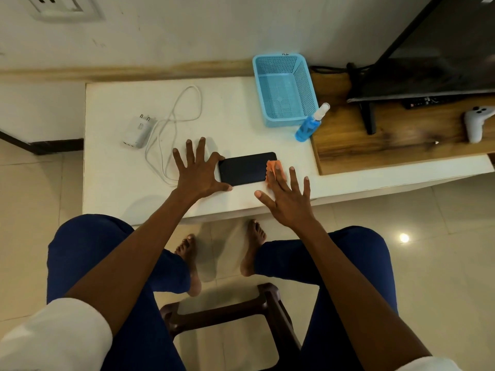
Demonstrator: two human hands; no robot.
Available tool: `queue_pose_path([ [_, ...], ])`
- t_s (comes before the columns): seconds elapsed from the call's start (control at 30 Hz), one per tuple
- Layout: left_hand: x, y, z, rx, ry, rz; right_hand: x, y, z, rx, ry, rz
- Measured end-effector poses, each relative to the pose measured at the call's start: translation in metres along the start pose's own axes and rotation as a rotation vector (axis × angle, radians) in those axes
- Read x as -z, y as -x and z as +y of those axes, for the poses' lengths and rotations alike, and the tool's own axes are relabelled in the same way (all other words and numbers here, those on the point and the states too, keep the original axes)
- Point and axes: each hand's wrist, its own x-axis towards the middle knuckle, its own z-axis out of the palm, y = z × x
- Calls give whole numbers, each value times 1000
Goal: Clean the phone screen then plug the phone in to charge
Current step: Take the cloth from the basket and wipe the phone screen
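Observation:
A black phone [245,168] lies screen up on the white table [112,172]. My left hand [199,168] is spread flat, with the index finger and thumb bracing the phone's left end. My right hand [288,198] has straight fingers, and its index finger presses a small orange cloth [271,167] onto the phone's right end. A white charger plug [138,131] with its looped white cable [174,121] lies on the table to the left. A wall socket [57,5] shows at the top left.
A blue mesh basket [284,89] stands at the back of the table, with a blue spray bottle [310,124] beside it. To the right are a wooden board [388,140], a TV [439,49] and a white game controller [476,124]. A dark stool [227,311] sits between my knees.

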Motion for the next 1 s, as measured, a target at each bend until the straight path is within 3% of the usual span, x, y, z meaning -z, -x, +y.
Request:
queue_pose_path([
  [0.33,1,3,-1,-2,17,-24,-3,6,-29,222,39,-91],
  [0.5,7,0,5,-11,5,-66,20,10,-26,222,-243,-42],
  [0.6,22,-4,10,2,202,-29,36,8,-13,128,-501,158],
  [0.73,47,-3,28,-148,488,275,58,-5,6,-71,-981,239],
  [0.87,62,-7,59,-12,897,139,74,-21,10,-111,-1181,251],
  [1.0,64,-23,76,3,1058,47,77,-30,6,-89,-1353,199],
])
